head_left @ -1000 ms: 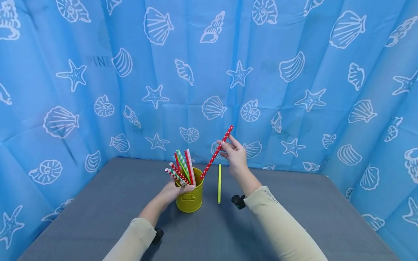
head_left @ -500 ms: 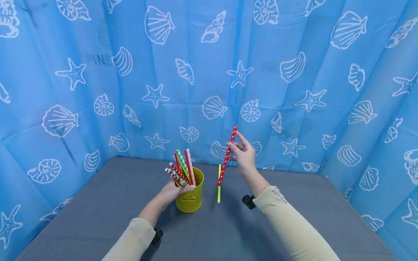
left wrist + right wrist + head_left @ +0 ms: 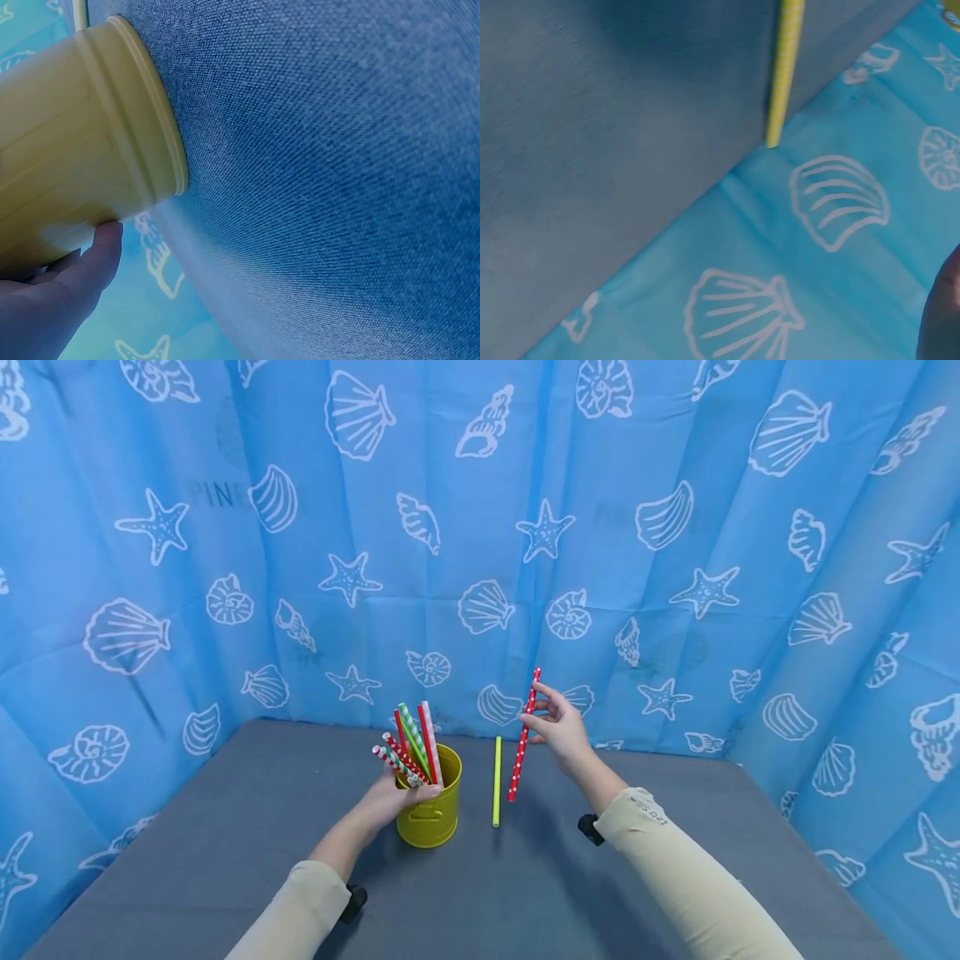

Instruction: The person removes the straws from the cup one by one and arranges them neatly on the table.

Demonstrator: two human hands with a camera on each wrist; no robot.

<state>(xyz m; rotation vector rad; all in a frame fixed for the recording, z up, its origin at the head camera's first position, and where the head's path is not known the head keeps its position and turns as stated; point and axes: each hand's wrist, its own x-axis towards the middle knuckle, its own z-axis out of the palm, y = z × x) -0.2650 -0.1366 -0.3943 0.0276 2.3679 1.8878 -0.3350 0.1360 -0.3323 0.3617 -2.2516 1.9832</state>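
My right hand (image 3: pixel 562 727) pinches a red straw with white dots (image 3: pixel 522 735) between thumb and fingers, the straw's lower end close over the table. Just left of it a yellow straw (image 3: pixel 497 781) lies on the cloth. My left hand (image 3: pixel 386 797) grips the yellow metal bucket (image 3: pixel 427 827) by its side, thumb at the rim. Several striped, dotted and plain straws (image 3: pixel 411 743) lean to the left inside the bucket. In the left wrist view, fingers (image 3: pixel 101 259) press against the bucket wall (image 3: pixel 67 135). The right wrist view has the yellow straw (image 3: pixel 785 71); the red one is out of its frame.
A grey cloth (image 3: pixel 225 843) covers the table. Behind it hangs a blue curtain (image 3: pixel 480 527) with white shells and starfish, close to the table's back edge. Black wrist cameras sit at both cuffs.
My right hand has carried the red dotted straw rightward from the bucket, past the yellow straw, and lowered it, turning it more upright. The left hand keeps its hold on the bucket.
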